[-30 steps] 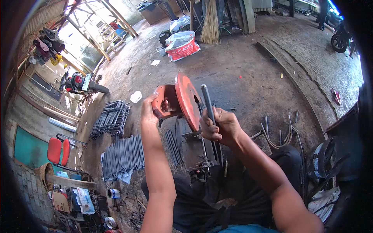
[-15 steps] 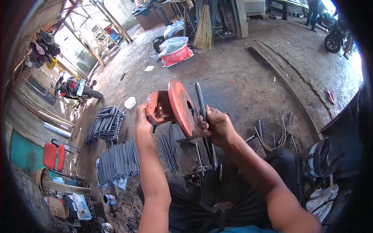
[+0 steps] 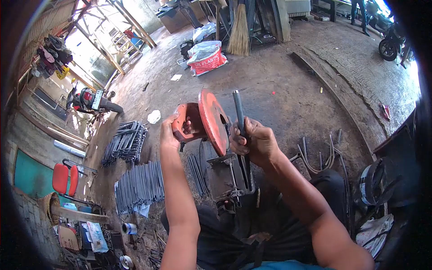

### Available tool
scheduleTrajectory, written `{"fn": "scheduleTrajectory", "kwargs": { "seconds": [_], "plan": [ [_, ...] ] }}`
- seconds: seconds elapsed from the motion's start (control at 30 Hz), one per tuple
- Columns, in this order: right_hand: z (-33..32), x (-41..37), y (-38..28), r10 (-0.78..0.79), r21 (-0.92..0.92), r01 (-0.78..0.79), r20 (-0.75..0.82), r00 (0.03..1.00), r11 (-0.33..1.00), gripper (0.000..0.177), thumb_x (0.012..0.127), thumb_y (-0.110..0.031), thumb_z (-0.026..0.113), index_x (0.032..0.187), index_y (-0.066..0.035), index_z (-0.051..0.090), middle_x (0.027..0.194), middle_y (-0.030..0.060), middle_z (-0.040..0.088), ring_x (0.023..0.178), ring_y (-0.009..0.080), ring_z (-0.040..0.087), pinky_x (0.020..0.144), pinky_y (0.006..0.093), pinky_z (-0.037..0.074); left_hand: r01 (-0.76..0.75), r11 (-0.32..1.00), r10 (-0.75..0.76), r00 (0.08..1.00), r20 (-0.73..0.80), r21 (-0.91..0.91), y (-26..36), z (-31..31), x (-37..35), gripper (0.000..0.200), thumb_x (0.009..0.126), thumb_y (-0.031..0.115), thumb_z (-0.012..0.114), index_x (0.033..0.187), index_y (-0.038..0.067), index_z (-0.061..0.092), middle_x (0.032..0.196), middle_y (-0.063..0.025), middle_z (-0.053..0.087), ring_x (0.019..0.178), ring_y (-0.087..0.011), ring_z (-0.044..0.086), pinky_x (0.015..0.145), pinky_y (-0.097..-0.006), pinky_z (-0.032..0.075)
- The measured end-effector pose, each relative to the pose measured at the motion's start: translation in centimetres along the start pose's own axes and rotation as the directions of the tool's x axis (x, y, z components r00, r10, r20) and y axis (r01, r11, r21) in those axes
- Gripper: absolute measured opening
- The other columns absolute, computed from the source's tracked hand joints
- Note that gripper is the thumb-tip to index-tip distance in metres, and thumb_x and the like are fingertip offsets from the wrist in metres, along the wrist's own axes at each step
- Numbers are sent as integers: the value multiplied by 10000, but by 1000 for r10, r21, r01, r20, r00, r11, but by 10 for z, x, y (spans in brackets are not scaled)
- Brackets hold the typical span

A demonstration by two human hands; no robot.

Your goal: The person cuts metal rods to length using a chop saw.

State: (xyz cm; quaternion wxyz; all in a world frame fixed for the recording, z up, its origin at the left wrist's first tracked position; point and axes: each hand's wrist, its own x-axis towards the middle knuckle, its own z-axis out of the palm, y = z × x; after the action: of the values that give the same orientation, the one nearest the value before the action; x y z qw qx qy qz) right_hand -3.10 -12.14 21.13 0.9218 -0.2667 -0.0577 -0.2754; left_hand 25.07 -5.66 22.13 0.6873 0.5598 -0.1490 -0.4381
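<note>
My left hand [image 3: 173, 130] grips the orange-red handle frame [image 3: 189, 121] of a machine, its fingers showing through the opening. A large round red guard [image 3: 212, 122] stands just right of that frame. My right hand [image 3: 254, 141] is closed around a dark metal tube [image 3: 239, 108], which is tilted near upright to the right of the guard. Below the guard sits a metal base with a clamp screw [image 3: 232, 175], between my knees.
Stacked metal rods [image 3: 139, 188] and bent tube frames [image 3: 125, 141] lie at the left. Curved tubes [image 3: 330, 155] rest at the right. Farther off are a red-and-white plastic bag [image 3: 207, 58], a broom [image 3: 239, 33], a motorbike [image 3: 92, 101] and a person's legs [image 3: 360, 15].
The view has shifted slightly, so the surroundings sit a little to the right. My right hand and the tube have moved slightly right; both hands keep their hold.
</note>
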Motion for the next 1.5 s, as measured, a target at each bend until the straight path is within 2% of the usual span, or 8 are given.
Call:
{"fn": "scheduleTrajectory", "kwargs": {
  "seconds": [0.47,0.77,0.97,1.07,1.23,1.33,1.43,1.5],
  "plan": [
    [1,4,2,-106,-6,105,-46,993,994,217,803,-192,675,845,-78,495,747,13,523,615,110,457,574,238,355,-24,1000,24,1000,-20,21,-1,3,-3,408,761,257,604,1082,14,543,891,-114,603,745,-220,577,687,-469,491],
    [-4,9,6,-219,-393,163,-101,971,905,273,706,4,726,798,-68,478,743,-22,526,678,98,506,611,242,391,-41,999,41,999,-6,15,-2,1,-2,400,771,239,591,1094,10,535,895,-115,601,729,-217,589,670,-424,496],
    [-38,12,3,-194,-906,-238,-319,928,350,151,748,-91,686,860,-13,622,756,85,603,726,191,567,712,306,448,-49,998,49,999,-23,28,-2,-4,2,375,769,237,626,1056,5,560,861,-126,616,703,-208,590,617,-352,500],
    [-54,2,-2,-412,-938,-216,-90,907,-271,165,784,-171,631,935,-107,649,921,162,633,840,372,599,733,427,476,-24,998,23,1000,18,58,-1,-10,10,391,770,248,640,1067,6,560,846,-128,620,685,-208,594,609,-357,512],
    [-80,4,-14,-535,-958,-271,-179,826,-98,181,810,-73,573,985,-103,605,761,152,654,780,362,635,660,421,487,-105,993,102,993,53,60,1,11,-18,424,796,278,608,1096,-13,542,875,-126,610,696,-208,605,657,-400,532],
    [-79,4,-29,-272,-752,-205,-457,847,626,251,846,-130,539,1045,21,558,751,111,631,764,273,647,645,420,511,-67,992,58,995,84,109,0,-4,-4,429,800,295,595,1097,-10,539,892,-123,604,717,-211,609,688,-438,535],
    [-75,-2,-33,-115,-307,-2,-362,925,952,236,872,-214,439,958,-24,550,858,112,613,810,293,656,636,391,524,-60,989,44,993,112,138,2,-8,0,430,795,293,594,1103,-1,532,878,-118,601,686,-208,602,655,-445,539],
    [-73,-2,-27,-78,-374,-92,-416,906,923,264,847,-298,454,918,-56,530,800,94,579,845,270,644,637,396,521,-68,993,61,995,75,101,1,5,-15,432,795,290,592,1106,-1,528,865,-116,600,677,-205,595,629,-433,536]
  ]
}}
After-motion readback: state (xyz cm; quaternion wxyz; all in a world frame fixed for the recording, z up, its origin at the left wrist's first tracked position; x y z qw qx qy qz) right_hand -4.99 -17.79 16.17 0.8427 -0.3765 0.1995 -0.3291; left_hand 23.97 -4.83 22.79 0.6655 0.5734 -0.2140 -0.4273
